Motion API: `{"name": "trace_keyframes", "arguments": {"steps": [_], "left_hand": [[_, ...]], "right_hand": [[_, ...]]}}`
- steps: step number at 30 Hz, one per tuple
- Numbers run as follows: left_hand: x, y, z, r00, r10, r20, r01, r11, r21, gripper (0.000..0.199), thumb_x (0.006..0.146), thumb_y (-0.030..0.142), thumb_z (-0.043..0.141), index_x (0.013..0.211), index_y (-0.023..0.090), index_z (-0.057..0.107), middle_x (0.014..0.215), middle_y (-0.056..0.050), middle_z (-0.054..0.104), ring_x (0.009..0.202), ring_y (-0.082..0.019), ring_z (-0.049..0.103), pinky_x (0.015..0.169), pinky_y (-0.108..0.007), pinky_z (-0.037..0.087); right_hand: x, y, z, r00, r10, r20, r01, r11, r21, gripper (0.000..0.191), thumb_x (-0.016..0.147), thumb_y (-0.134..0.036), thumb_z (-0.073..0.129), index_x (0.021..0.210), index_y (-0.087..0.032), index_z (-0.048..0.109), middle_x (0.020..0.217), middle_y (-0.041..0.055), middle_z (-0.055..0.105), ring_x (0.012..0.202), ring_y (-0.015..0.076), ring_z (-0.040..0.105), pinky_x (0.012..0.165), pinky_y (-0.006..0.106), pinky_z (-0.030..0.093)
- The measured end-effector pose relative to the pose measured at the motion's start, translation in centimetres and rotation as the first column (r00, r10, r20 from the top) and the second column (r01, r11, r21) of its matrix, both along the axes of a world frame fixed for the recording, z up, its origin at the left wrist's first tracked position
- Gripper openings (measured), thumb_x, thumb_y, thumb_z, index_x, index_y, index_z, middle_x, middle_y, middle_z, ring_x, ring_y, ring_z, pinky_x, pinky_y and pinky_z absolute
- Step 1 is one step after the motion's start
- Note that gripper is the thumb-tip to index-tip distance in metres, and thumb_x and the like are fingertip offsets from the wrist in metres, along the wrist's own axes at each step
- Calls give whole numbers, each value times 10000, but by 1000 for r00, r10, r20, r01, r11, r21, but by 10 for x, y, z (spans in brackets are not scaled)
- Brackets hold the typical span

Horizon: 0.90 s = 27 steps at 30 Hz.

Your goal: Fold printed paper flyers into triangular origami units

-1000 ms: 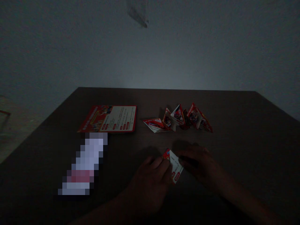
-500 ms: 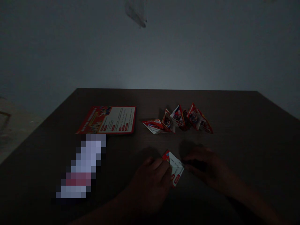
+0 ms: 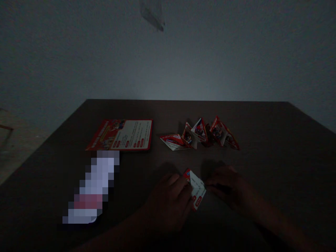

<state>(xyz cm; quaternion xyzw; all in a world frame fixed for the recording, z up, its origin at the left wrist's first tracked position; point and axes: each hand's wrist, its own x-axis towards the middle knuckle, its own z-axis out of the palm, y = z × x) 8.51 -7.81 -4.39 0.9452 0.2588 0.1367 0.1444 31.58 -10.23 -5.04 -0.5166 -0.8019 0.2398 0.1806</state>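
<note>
A small folded paper, white with print and red edges, lies on the dark table in front of me. My left hand is closed over its left side, bent fingers holding it against the tabletop and hiding that part. At the paper's right corner, the thumb and fingers of my right hand are pinched together on it. Beyond both hands stand several folded red and white paper pieces in a loose row. The dim light blurs fine detail of the fingers.
To the left rests a stack of printed red and white sheets. A pixelated bright oblong object lies nearer me. A pale wall rises behind the table's far edge.
The fingers of my left hand have shifted slightly over the folded paper. My right hand keeps its pinch at the corner with only a small movement.
</note>
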Motion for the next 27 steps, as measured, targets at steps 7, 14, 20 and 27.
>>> {"name": "trace_keyframes", "arguments": {"steps": [7, 14, 20, 27], "left_hand": [[-2, -1, -2, 999, 35, 30, -32, 994, -107, 399, 794, 369, 629, 1114, 142, 557, 1052, -101, 594, 911, -246, 511, 779, -396, 464], [-2, -3, -3, 997, 61, 49, -56, 994, -99, 389, 777, 356, 654, 1085, 136, 566, 1067, -107, 591, 934, -250, 521, 776, -388, 476], [-2, -3, -4, 997, 46, 62, -41, 996, -75, 332, 802, 343, 613, 1057, 135, 570, 1043, -109, 590, 907, -241, 524, 772, -382, 482], [-2, -2, -2, 996, 60, 60, -53, 993, -106, 331, 779, 322, 632, 1050, 140, 577, 1046, -103, 589, 899, -243, 525, 752, -380, 477]], "right_hand": [[5, -1, 2, 999, 27, -18, -27, 1000, -1, 150, 846, -168, 592, 943, -247, 676, 882, 39, 660, 850, 203, 602, 744, 350, 445], [8, 3, -5, 999, 16, -43, -14, 999, 41, 118, 885, -244, 570, 944, -244, 673, 896, 51, 664, 849, 207, 608, 748, 371, 440], [7, 6, -4, 997, -12, -81, 16, 998, 55, 107, 878, -298, 588, 895, -234, 673, 839, 39, 669, 798, 193, 613, 733, 355, 436], [-2, 3, 4, 993, -3, -115, 3, 1000, -2, 153, 916, -274, 523, 833, -220, 640, 808, 23, 642, 788, 175, 591, 757, 350, 416]]}}
